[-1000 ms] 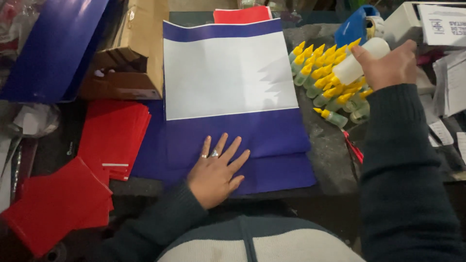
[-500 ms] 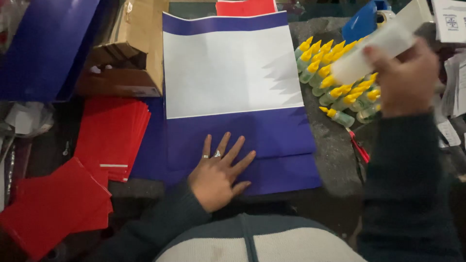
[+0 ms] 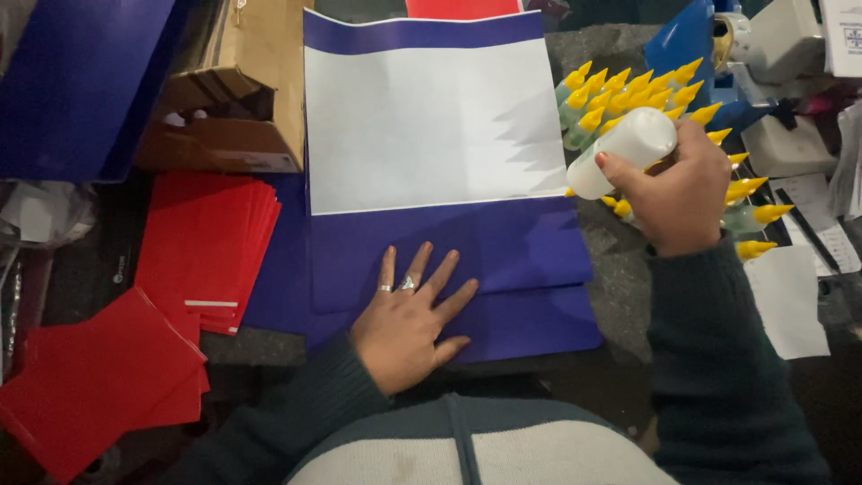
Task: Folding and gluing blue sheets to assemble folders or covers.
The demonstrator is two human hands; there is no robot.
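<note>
Right hand (image 3: 678,193) lowered white bottle (image 3: 620,151), perhaps glue

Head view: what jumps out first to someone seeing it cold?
The big blue and white sheet in the middle of the table, with the left hand pressed flat on its blue lower part. At right, the right hand holds a white bottle over a cluster of yellow-capped bottles. Stacks of red sheets lie at left, below a cardboard box.
</note>
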